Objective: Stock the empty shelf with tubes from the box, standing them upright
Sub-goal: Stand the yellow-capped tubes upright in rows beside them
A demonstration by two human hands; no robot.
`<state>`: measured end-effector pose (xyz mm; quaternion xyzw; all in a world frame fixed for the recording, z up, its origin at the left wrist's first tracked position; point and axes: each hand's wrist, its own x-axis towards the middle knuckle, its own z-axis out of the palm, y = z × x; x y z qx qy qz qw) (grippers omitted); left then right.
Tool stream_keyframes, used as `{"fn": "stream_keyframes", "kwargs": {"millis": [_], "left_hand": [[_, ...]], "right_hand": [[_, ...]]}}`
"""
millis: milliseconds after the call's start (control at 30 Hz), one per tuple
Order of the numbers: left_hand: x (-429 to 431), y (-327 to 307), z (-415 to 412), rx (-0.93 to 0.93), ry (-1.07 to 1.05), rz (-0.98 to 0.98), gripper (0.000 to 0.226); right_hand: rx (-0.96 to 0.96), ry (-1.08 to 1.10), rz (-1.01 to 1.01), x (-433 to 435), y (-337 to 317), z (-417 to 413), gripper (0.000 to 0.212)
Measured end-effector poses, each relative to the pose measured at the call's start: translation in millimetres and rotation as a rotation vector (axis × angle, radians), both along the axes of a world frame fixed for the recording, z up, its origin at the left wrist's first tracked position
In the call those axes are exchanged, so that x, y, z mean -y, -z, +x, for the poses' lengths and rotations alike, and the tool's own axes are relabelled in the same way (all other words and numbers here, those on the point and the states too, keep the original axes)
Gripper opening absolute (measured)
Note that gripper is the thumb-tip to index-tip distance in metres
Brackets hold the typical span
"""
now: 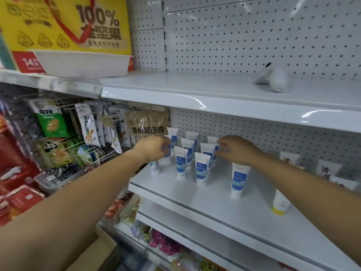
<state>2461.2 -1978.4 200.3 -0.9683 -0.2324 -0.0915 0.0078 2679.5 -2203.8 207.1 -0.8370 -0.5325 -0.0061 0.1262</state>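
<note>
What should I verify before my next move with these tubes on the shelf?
1. Left hand grips a left-end tube: ok.
2. Right hand pinches a back-row tube: ok.
3. Front tubes stand upright on their caps: ok.
4. Bare room on the shelf in front: ok.
5. Tubes remaining in the cardboard box: cannot tell, only a corner shows.

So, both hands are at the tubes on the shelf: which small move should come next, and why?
Probably let go gently. The left hand grips the left tube, the right hand pinches the back tube, and both tubes seem to stand upright on the shelf among close neighbours, so a slow release should avoid knocking them.
</note>
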Motion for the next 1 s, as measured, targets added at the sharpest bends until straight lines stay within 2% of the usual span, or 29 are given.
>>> {"fn": "stream_keyframes", "kwargs": {"millis": [67, 133, 367, 467, 633, 767, 1000], "left_hand": [[-10, -4, -1, 0.021, -0.017, -0.005, 0.035], [-24, -6, 0, 0.028, -0.034, -0.008, 0.040], [-83, -5, 24, 0.029, 0.079, 0.024, 0.034], [-104, 3, 40, 0.059, 0.142, 0.024, 0.038], [-143, 13, 65, 0.025, 0.248, -0.071, 0.052], [-164, 22, 78, -0.079, 0.290, -0.175, 0.060], [-171, 40, 89, -0.073, 0.363, -0.322, 0.052]], "right_hand": [[-0.023, 0.007, 0.018, -12, 0, 1, 0.057], [-0.052, 0.016, 0.024, -24, 2, 2, 0.062], [0.029, 0.040, -0.003, -69, 4, 0, 0.056], [0.006, 0.083, 0.003, -87, 6, -2, 0.050], [0.003, 0.166, -0.046, -106, 12, -1, 0.050], [0.002, 0.233, -0.105, -111, 22, -3, 0.049], [-0.052, 0.274, -0.164, -110, 29, 2, 0.051]]}}
